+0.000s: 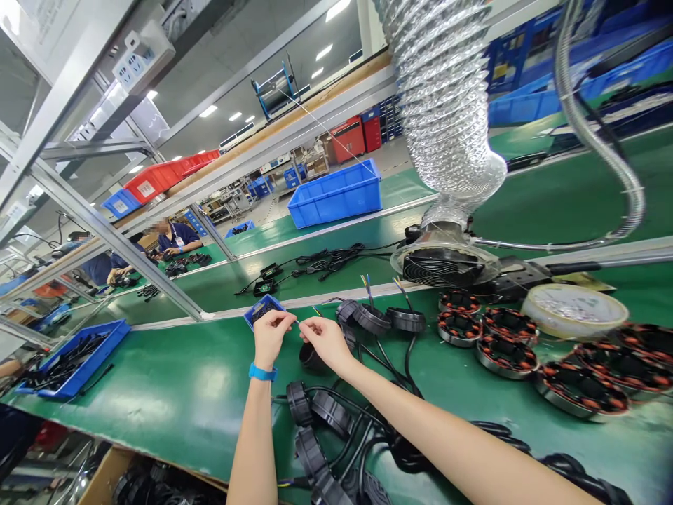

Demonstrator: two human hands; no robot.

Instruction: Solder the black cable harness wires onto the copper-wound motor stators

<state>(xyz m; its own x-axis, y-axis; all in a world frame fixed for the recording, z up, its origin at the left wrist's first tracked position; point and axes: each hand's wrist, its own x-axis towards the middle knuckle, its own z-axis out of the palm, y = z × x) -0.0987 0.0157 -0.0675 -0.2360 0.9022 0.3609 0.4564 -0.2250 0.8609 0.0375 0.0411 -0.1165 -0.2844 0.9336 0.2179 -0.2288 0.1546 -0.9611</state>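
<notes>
My left hand (pixel 270 335), with a blue band at its wrist, pinches something tiny, just in front of a small blue bin (pixel 261 306) of dark parts. Facing it, my right hand (pixel 327 342) is closed in a pinch too, and the fingertips of both nearly meet. A thin, pale bit shows between them, too small to name. Behind and below the right hand are black round caps (pixel 371 319) with cables and coloured wire ends (pixel 366 284). More black caps (pixel 311 452) and cables lie nearer, between my forearms.
Copper-wound stators (pixel 507 355) and a round translucent dish (pixel 574 311) sit at right. A fan-like extractor (pixel 442 263) hangs from a silver duct (pixel 446 105). At left is a blue tray (pixel 78 361) of black parts; a large blue bin (pixel 336 195) stands behind. Co-workers (pixel 176 235) sit far left.
</notes>
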